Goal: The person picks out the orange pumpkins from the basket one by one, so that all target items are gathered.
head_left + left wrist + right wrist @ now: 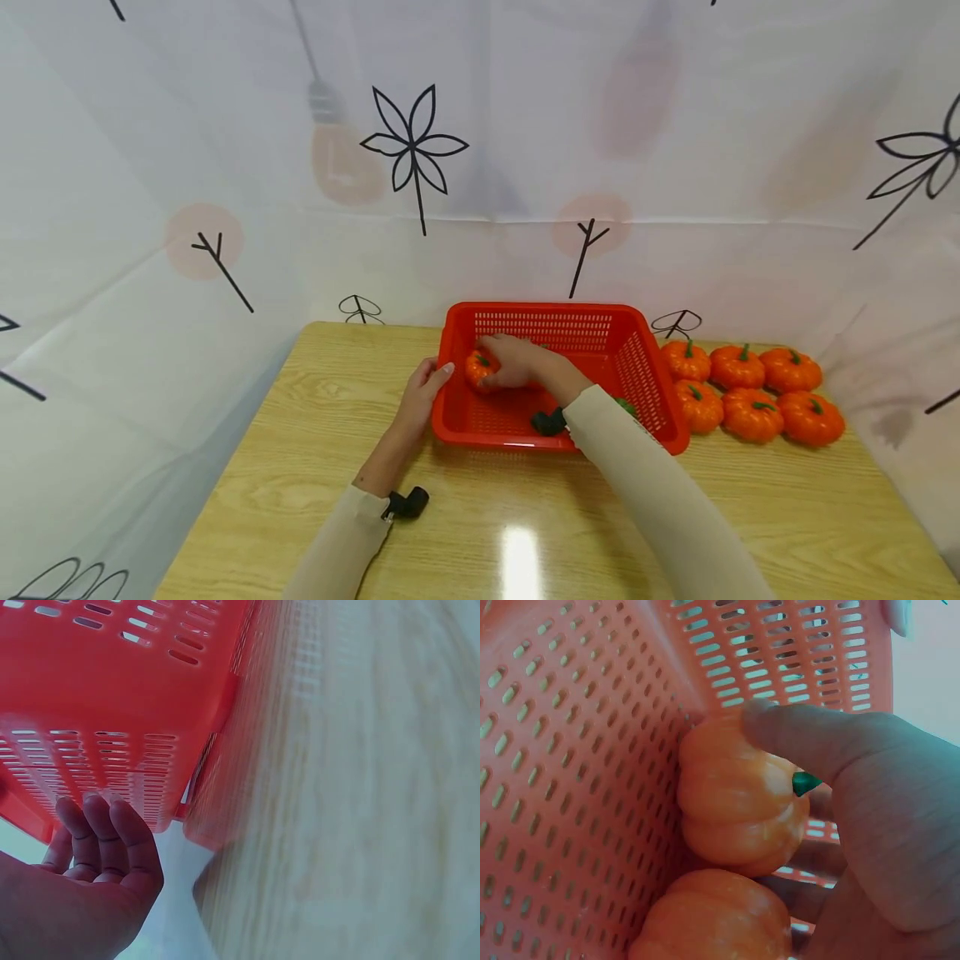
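A small orange toy pumpkin (pixel 478 369) with a green stem sits at the left end of the red plastic basket (pixel 555 310). My right hand (pixel 516 362) reaches into the basket and grips that pumpkin, the thumb on one side and the fingers curled behind it. In the right wrist view, a second pumpkin (pixel 712 919) lies right beside the held one (pixel 735 799). At the basket's left rim, my left hand (pixel 420 395) holds on with the thumb over the edge. Its fingers (pixel 105 836) lie along the slotted outer wall.
Several more orange pumpkins (pixel 752 414) stand in two rows on the wooden table (pixel 322 467), just right of the basket. Something green (pixel 626 407) shows in the basket beside my right sleeve (pixel 645 483). A patterned white cloth (pixel 510 167) hangs behind the table.
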`<state>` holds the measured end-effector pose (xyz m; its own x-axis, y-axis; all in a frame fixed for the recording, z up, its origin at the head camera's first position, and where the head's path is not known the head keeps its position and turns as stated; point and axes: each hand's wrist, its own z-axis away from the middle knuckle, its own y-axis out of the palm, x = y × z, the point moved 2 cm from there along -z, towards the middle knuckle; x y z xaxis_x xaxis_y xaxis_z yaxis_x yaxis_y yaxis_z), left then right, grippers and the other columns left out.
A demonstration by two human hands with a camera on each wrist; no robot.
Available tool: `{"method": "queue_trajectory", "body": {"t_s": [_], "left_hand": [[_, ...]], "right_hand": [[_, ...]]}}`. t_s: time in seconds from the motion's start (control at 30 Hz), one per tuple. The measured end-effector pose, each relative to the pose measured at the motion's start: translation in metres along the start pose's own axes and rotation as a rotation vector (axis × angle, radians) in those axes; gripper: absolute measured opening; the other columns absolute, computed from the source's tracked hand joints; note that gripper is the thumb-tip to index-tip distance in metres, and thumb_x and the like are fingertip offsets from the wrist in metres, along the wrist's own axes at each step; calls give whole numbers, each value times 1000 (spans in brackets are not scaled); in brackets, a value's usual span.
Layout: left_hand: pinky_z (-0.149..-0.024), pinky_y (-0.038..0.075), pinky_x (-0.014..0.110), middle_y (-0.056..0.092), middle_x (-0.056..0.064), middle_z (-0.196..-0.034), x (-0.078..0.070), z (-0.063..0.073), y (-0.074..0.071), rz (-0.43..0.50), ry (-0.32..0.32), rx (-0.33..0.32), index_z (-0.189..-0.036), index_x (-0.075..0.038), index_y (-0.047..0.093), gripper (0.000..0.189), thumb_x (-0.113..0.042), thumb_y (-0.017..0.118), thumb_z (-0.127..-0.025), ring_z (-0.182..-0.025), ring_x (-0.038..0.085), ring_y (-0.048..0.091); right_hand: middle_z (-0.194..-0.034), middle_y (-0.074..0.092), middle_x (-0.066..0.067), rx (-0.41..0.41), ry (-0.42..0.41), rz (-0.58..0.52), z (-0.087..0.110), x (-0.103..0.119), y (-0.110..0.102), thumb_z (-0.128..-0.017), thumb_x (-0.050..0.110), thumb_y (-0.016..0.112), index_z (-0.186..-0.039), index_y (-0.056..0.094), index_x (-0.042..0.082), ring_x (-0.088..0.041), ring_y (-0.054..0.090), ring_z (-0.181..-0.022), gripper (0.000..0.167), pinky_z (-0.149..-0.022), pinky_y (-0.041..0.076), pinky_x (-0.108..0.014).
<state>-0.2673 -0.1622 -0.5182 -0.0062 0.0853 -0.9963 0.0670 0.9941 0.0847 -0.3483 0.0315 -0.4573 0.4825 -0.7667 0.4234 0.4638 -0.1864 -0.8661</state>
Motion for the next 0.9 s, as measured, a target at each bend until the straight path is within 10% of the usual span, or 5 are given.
{"method": "queue_trajectory", "body": {"t_s": [0.63,0.9], "left_hand": [[-91,60,32,59,29,-130,1,0,-1,-1,22,14,-143,2,53,49,-34,57,-110,-119,46,61],[-101,58,48,59,29,-134,1,-1,-2,-12,13,19,-143,-1,53,48,-36,58,-110,-122,46,61]], "right_hand": [[-154,52,-12,-63,-66,-13,12,8,-10,-91,28,84,-154,52,13,-31,50,-138,73,-119,41,-53],[-158,50,-11,-115,-119,-23,32,11,-28,-91,29,85,-156,50,12,-34,43,-147,76,-123,36,-56]]}}
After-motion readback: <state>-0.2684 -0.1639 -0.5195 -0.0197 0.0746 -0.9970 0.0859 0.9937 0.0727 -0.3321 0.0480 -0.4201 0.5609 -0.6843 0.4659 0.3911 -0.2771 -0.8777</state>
